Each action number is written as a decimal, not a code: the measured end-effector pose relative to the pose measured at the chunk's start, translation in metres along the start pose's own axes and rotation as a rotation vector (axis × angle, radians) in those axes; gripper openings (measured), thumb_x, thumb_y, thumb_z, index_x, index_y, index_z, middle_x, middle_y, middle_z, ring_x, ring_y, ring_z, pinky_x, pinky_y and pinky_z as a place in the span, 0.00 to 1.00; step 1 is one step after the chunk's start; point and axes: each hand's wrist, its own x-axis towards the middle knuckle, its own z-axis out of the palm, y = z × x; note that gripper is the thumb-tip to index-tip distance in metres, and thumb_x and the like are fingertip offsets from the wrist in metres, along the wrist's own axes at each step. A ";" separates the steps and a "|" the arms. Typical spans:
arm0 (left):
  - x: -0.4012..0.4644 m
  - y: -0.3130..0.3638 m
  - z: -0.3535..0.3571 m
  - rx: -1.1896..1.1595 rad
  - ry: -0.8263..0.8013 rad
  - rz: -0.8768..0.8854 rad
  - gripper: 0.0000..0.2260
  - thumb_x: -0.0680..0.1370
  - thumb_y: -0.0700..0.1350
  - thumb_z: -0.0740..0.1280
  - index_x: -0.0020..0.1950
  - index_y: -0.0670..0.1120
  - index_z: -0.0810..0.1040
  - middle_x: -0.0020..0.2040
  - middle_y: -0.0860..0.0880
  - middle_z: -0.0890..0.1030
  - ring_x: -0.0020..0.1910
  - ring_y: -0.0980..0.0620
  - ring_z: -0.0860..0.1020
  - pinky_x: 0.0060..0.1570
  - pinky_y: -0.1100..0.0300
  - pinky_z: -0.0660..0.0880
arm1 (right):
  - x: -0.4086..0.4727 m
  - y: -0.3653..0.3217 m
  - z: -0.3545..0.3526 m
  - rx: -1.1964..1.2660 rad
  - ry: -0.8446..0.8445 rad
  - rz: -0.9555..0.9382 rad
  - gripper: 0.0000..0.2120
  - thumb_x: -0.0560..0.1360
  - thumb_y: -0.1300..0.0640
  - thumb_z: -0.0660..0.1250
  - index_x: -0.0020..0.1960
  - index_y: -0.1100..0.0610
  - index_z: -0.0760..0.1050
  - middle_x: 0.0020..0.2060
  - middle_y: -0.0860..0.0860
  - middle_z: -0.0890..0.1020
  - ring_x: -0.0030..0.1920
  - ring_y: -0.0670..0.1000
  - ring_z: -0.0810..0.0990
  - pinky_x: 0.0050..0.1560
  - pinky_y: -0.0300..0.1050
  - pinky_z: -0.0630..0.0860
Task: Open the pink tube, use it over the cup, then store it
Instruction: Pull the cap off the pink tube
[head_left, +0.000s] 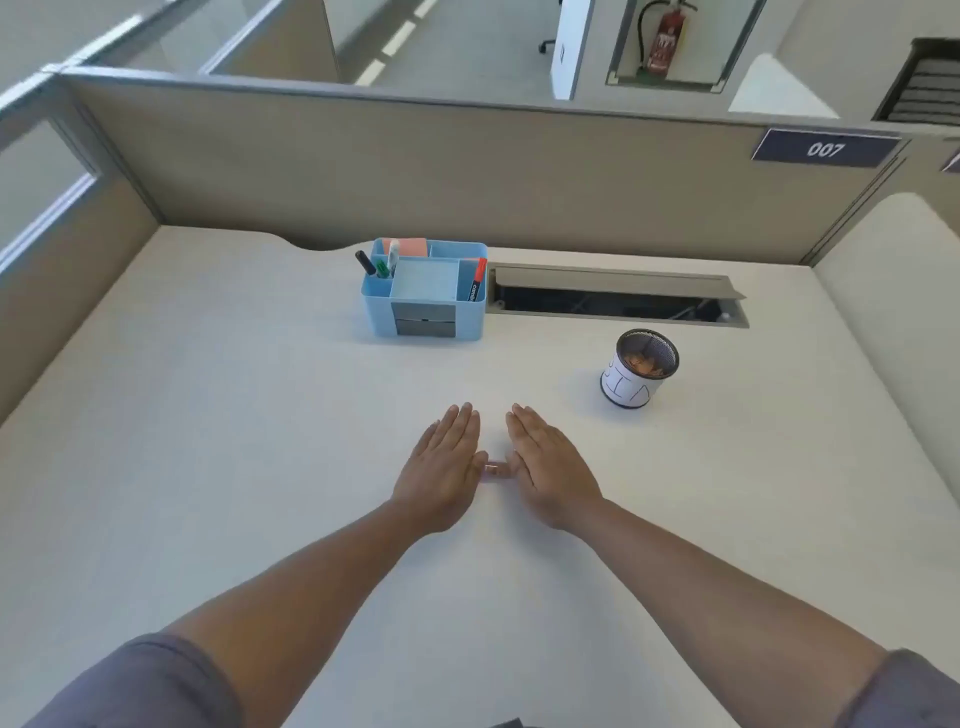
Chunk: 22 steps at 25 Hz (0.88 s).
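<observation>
Both my hands lie flat, palms down, on the white desk (208, 415) near its middle. My left hand (441, 467) and my right hand (545, 467) are side by side with the thumbs pointing at each other. Between the thumbs shows a small pinkish object (493, 470), perhaps the pink tube; most of it is hidden and I cannot tell whether the thumbs touch it. The cup (639, 369), a black mesh holder wrapped in white paper, stands to the right and farther back, with something orange-brown inside.
A light blue desk organiser (423, 312) with markers, pink notes and small grey drawers stands at the back centre. To its right an open cable slot (613, 301) cuts into the desk. Beige partition walls close off the back and left.
</observation>
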 end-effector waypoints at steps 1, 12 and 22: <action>0.000 -0.002 0.005 -0.023 -0.016 0.007 0.29 0.85 0.56 0.42 0.84 0.46 0.46 0.85 0.50 0.45 0.83 0.54 0.41 0.81 0.51 0.44 | -0.001 0.003 0.006 0.011 0.001 0.008 0.28 0.84 0.47 0.47 0.81 0.58 0.57 0.81 0.54 0.59 0.82 0.51 0.55 0.80 0.48 0.53; 0.003 -0.018 0.029 -0.241 -0.006 0.007 0.25 0.84 0.54 0.61 0.79 0.45 0.67 0.82 0.48 0.62 0.83 0.49 0.55 0.77 0.60 0.47 | -0.003 0.014 0.023 0.108 0.053 -0.083 0.20 0.80 0.50 0.65 0.68 0.59 0.76 0.68 0.54 0.80 0.73 0.59 0.73 0.71 0.54 0.69; 0.024 -0.015 0.011 -0.748 -0.046 -0.272 0.13 0.76 0.43 0.74 0.60 0.52 0.82 0.61 0.61 0.79 0.67 0.58 0.74 0.61 0.62 0.67 | 0.018 0.003 0.012 0.704 -0.028 0.266 0.11 0.73 0.58 0.71 0.51 0.43 0.80 0.51 0.47 0.86 0.54 0.49 0.84 0.58 0.50 0.80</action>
